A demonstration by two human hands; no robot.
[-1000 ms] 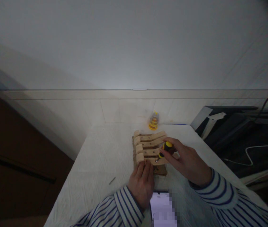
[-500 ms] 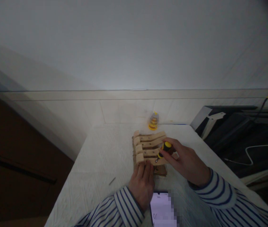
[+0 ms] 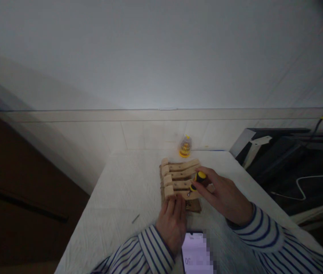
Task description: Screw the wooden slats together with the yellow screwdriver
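The right hand (image 3: 226, 195) pinched a yellow-and-black screwdriver (image 3: 200, 177) between thumb and fingers; the left hand (image 3: 172, 220), fingers bunched together, touched the wooden piece (image 3: 182, 174).

Two bare hands: the left hand (image 3: 172, 222) reaches forward, fingers bunched and pointing away; the right hand (image 3: 225, 192) angles inward from the right, thumb and fingers pinched together (both wrists wear striped cuffs).

Your phone (image 3: 197, 249) screen shows a "0", the rest unclear; print on your yellow-based container (image 3: 185, 147) is too blurred.
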